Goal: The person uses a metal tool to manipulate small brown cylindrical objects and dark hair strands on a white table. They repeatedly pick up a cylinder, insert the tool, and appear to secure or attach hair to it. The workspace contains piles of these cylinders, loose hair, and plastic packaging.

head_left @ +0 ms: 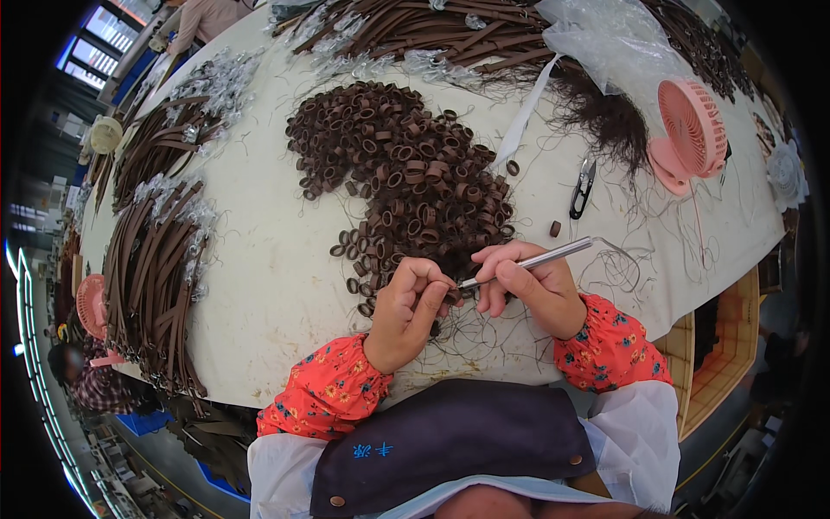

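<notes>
Countless small, oval, dark-brown loops [415,169]; one slim silver tool [553,255]

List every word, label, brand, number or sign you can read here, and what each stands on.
Dark apron: blue characters, which I won't copy out.
Metal tool in the right hand: no readable text.
Pile of brown loops: none readable.
Pink fan at right: none readable.
Anything farther off: too small or blurred to read.

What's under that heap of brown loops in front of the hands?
Pale tabletop shows around the heap of brown loops. What lies directly beneath is covered, and the left hand hides part of the near edge.
</notes>
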`<state>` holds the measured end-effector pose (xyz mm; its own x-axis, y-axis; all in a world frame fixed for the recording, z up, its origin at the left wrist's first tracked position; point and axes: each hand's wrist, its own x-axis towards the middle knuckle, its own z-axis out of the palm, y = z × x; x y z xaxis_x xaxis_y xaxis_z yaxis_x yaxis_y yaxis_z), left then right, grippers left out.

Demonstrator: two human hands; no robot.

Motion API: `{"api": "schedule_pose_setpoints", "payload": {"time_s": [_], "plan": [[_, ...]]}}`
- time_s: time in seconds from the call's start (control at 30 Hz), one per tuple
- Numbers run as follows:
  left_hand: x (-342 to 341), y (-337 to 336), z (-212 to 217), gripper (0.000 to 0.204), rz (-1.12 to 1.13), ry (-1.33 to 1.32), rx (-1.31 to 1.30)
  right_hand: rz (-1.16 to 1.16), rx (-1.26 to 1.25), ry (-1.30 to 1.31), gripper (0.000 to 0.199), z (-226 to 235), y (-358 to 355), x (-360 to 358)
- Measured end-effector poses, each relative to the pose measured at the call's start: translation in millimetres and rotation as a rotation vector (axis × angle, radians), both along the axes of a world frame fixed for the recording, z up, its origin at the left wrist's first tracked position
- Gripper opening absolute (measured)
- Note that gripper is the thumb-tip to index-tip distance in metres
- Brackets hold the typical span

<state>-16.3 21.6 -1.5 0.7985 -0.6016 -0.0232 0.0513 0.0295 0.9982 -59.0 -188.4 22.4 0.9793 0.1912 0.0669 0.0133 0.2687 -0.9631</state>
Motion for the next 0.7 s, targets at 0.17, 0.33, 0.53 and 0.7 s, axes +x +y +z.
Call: {"api": "schedule_pose_setpoints", "payload": {"time_s": [0.17,0.33,0.53,0.7], "plan": [[-0.3,0.5,-1.6,0.008,0.001,0.002,-0.008,0.011,-0.007,-0.01,0.025,0.0,0.1,0.8],[-0.5,-0.4,-0.8,0.008,0.02,0.021,-0.033,-0.032,-0.007,-0.006,0.018,-3.0,-0.7,-1.3],[-1.9,-1.6,2.4,0.01,0.011,-0.011,0.021,-0.205,-0.694,-0.54,0.029,-1.2,9.4,6.1],[-0.3,-6.4,5.4,0.019,0.014,0.248,-0.243,-0.195,-0.532,-0.351,0.03,-6.2,11.9,1.9]]}}
